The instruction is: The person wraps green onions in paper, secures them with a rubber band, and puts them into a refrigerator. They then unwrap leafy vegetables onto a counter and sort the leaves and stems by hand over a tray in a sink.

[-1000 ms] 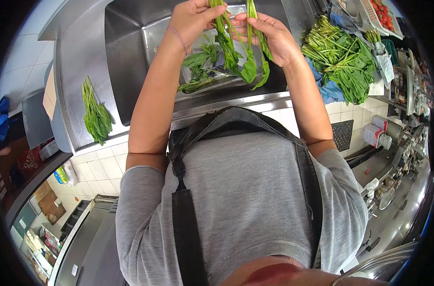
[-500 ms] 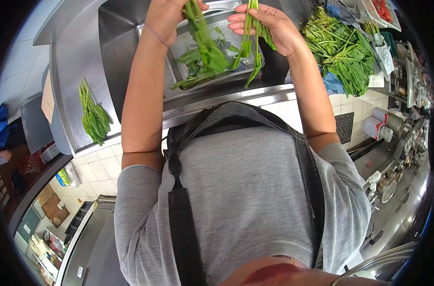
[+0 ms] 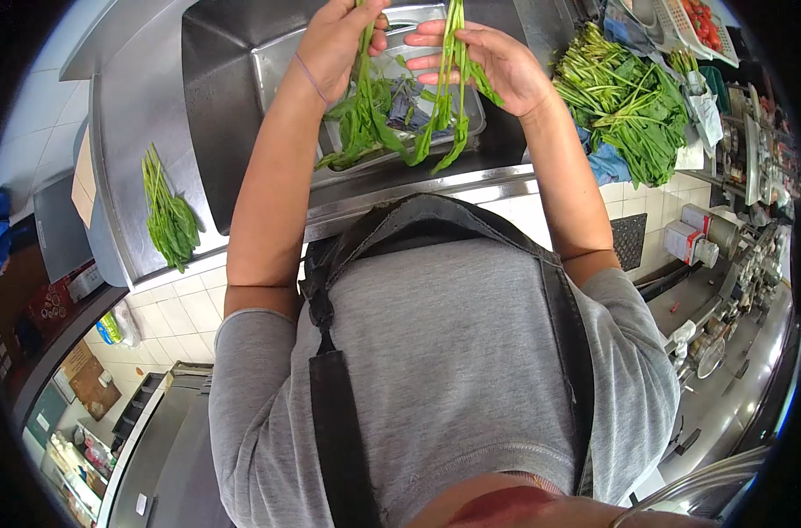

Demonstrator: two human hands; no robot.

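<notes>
My left hand (image 3: 334, 48) is closed on the stems of some leafy greens (image 3: 362, 123), whose leaves hang down over the sink. Facing it, my right hand (image 3: 497, 66) pinches a few green stalks (image 3: 454, 84) between thumb and fingers, its other fingers spread. Below both hands a metal tray (image 3: 479, 114) stands in the sink (image 3: 224, 97), with loose green leaves and something dark in it. A small bunch of greens (image 3: 169, 216) lies on the steel counter at the left.
A large heap of greens (image 3: 625, 110) lies right of the sink on blue material (image 3: 608, 165). Behind it are a white basket (image 3: 673, 26) of red produce and a wrapped bundle (image 3: 704, 110). The sink's front rim (image 3: 391, 195) runs close to my body.
My left hand moved left with its greens, then slightly back towards the right. The stalks in my right hand have shifted a little left and hang nearer the other greens.
</notes>
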